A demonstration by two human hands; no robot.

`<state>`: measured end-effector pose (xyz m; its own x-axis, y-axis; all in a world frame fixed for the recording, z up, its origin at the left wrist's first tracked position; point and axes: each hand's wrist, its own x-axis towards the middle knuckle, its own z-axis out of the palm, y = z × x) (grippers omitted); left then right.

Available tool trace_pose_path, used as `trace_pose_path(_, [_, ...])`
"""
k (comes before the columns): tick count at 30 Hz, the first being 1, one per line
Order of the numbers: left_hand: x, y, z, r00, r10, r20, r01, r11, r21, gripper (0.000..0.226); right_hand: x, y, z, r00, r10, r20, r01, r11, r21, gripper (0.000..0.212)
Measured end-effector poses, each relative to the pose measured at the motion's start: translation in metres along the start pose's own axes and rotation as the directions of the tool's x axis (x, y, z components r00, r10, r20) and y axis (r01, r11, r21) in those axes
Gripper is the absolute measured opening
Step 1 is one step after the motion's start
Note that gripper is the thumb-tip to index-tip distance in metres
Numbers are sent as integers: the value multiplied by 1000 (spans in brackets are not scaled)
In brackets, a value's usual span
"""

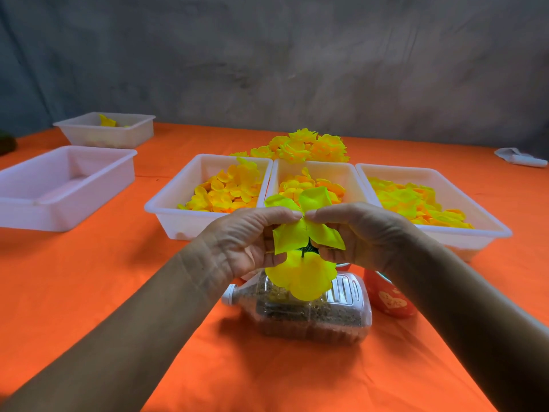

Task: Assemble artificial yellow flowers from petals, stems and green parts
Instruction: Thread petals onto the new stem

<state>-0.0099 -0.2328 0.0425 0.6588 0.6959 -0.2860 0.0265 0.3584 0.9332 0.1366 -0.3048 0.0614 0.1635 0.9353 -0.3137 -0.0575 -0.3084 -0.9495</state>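
Both hands, left hand [246, 242] and right hand [356, 233], pinching yellow petal piece [292, 237] above sand-filled bottle [306, 313], petal trays [208, 200] beyond.

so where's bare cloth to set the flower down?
Free: orange cloth left of the bottle, between the empty tray and the forearms; also near-right, below the red cup. Crowded: the three petal trays butt together with finished flowers behind. Both hands hold the flower.

We see open orange cloth [166, 251] btwn the empty tray [59, 185] at left and the three petal trays [190, 221], wide enough for a hand. Directly below our hands, a bottle [309, 316] lying flat and a red cup [392, 301] block the way.
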Motion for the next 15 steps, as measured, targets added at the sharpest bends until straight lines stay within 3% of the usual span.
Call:
trace_pose_path(7, [0, 0, 2, 1000, 6, -1, -6, 1000, 1, 7, -2, 0, 0, 999, -33, -30, 33, 999, -12, 6])
trace_pose_path(15, [0, -5, 3, 1000, -11, -15, 11, 1000, -4, 8, -3, 5, -1, 999, -9, -37, 11, 999, 34, 10])
